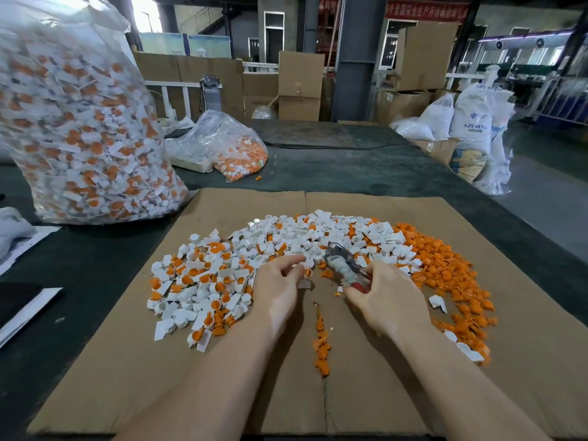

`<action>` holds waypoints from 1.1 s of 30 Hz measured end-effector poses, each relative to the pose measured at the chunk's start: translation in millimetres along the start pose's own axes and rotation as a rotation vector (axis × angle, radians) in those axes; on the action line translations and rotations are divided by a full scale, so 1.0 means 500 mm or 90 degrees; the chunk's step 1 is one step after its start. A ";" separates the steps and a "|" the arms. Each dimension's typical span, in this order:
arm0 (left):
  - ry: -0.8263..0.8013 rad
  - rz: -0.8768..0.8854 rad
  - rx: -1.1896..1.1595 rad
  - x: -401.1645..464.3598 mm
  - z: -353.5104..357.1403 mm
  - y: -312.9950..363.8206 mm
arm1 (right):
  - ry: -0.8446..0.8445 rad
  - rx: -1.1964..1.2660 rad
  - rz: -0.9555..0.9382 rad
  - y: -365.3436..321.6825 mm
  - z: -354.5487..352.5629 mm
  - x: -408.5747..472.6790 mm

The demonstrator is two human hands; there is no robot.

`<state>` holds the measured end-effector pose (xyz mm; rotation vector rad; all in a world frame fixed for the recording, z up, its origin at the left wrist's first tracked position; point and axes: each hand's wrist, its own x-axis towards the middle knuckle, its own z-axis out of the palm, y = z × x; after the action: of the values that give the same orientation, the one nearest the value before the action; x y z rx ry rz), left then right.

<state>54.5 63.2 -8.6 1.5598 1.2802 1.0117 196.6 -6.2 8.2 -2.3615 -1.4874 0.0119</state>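
step: likely picking one white-and-orange piece from the mixed pile [203, 275] to feed to the tool [345, 265]
left hand [278, 288]: fingers curled at the pile's near edge; whether they pinch a piece is too blurred to tell
right hand [386, 297]: fingers wrapped round the tool's handles, head aimed at the pile
where: mixed pile on cardboard [127, 361], left and ahead; orange pile [445, 275] right
do well: take a single piece, keep fingertips off the tool head

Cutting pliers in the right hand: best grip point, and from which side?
Grip the wrapped handles of the pliers at their near end, coming from the near right as the right hand does. The metal head points away, toward the white parts.
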 end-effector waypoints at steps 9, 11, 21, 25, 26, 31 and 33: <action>-0.023 0.067 0.081 0.001 0.000 -0.027 | 0.088 -0.220 -0.016 0.015 0.034 0.004; -0.031 0.081 0.081 0.001 0.002 -0.029 | 0.140 -0.125 -0.098 0.001 0.036 -0.003; -0.065 0.119 0.096 -0.004 -0.005 -0.029 | 0.233 0.233 -0.280 -0.047 0.071 -0.034; -0.072 0.117 0.101 -0.008 -0.005 -0.024 | 0.216 0.238 -0.269 -0.048 0.071 -0.033; -0.075 0.114 0.099 -0.009 -0.005 -0.022 | 0.212 0.232 -0.269 -0.049 0.071 -0.033; -0.074 0.099 0.093 -0.013 -0.006 -0.019 | 0.214 0.218 -0.268 -0.048 0.069 -0.037; -0.073 0.095 0.093 -0.013 -0.005 -0.019 | 0.220 0.227 -0.269 -0.045 0.069 -0.037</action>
<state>48.3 58.1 -17.1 1.8208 1.1943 0.9219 162.0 -3.8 -20.7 -1.6443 -1.6182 -0.2060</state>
